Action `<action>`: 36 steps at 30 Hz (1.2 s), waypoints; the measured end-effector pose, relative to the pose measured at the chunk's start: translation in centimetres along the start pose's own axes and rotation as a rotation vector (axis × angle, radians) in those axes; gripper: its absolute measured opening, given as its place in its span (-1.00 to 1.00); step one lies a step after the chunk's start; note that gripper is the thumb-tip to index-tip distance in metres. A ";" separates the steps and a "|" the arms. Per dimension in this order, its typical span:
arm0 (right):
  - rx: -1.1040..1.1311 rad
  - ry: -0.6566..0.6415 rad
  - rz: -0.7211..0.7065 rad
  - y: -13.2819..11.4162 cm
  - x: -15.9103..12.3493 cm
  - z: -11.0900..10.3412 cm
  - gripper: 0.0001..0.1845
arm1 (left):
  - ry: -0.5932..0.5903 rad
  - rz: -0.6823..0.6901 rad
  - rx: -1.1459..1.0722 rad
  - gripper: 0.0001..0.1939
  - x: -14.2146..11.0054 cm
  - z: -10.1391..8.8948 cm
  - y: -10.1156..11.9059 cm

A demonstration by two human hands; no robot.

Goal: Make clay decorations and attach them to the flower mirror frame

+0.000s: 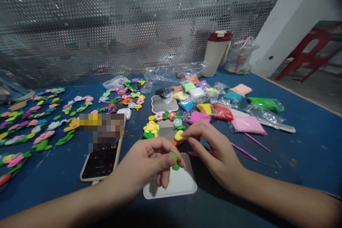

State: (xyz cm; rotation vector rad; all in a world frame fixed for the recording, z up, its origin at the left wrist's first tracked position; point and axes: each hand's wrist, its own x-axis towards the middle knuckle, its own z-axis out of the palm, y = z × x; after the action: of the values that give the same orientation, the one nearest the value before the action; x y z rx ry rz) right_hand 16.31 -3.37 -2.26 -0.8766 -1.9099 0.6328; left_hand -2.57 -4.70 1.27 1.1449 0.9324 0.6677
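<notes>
Green clay (173,156) sits pinched between the fingers (163,160) of the left hand (144,164).

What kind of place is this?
Probably a clay craft workspace: a blue table holds bagged modelling clay and rows of finished clay flowers, with a perforated metal screen behind.

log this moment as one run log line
left hand holds green clay piece | right hand beside yellow clay piece | below: white plastic board

The only legible marking is a time-like reading ending 47:46 on the dark screen of a phone (100,162), left of lower centre, its first digit unclear.
</notes>
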 end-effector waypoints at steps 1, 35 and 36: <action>-0.003 -0.002 -0.016 0.0 0.0 0.0 -0.85 | 0.008 0.000 0.014 -0.74 0.0 0.0 0.0; -0.050 0.017 -0.212 0.0 -0.1 0.1 -0.74 | 0.079 -0.156 0.199 -0.64 0.3 -0.3 -0.4; -0.054 0.013 -0.216 0.0 -0.1 0.1 -0.74 | 0.081 -0.154 0.208 -0.63 0.3 -0.3 -0.3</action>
State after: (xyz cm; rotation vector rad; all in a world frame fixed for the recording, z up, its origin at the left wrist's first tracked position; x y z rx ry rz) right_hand 16.24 -3.51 -2.37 -0.6936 -1.9841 0.4469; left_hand -2.68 -4.38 0.82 1.2210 1.1681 0.5030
